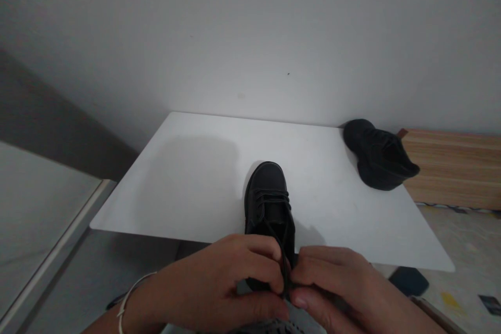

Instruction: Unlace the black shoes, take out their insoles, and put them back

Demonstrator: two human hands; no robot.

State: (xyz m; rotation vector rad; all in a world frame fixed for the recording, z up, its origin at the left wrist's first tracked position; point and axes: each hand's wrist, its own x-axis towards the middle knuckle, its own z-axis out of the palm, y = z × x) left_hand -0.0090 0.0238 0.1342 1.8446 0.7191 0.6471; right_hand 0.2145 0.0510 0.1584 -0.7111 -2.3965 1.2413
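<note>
A black lace-up shoe (268,201) stands on the white table (188,177) near its front edge, toe pointing away from me. My left hand (219,284) and my right hand (336,289) meet over the shoe's heel end. Both are closed in a pinch on the black laces (284,266), which run up between my fingertips. A thin white band circles my left wrist. The back of the shoe is hidden under my hands.
A second black shoe (378,154) lies at the table's far right corner, against a wooden board (454,167). A plain wall rises behind. A dark flat object (409,281) lies on the floor at right. A pale surface sits at left.
</note>
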